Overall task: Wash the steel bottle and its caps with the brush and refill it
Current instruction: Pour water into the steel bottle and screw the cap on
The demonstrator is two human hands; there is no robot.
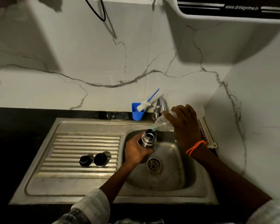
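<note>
Over the sink basin (181, 172): my left hand (137, 151) wrapped round the steel bottle (148, 139), right hand (185, 125) fingers clamped on tilted plastic bottle (162, 124), mouth at steel bottle's opening.

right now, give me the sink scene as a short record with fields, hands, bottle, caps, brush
left hand: left hand grips the steel bottle over the sink basin
right hand: right hand holds a clear plastic bottle tilted, its mouth at the steel bottle's open mouth
caps: two dark caps side by side on the ribbed drainboard, off the bottle
brush: white-headed brush with blue handle, resting in the blue cup by the tap
stage: refilling appears under way
</note>
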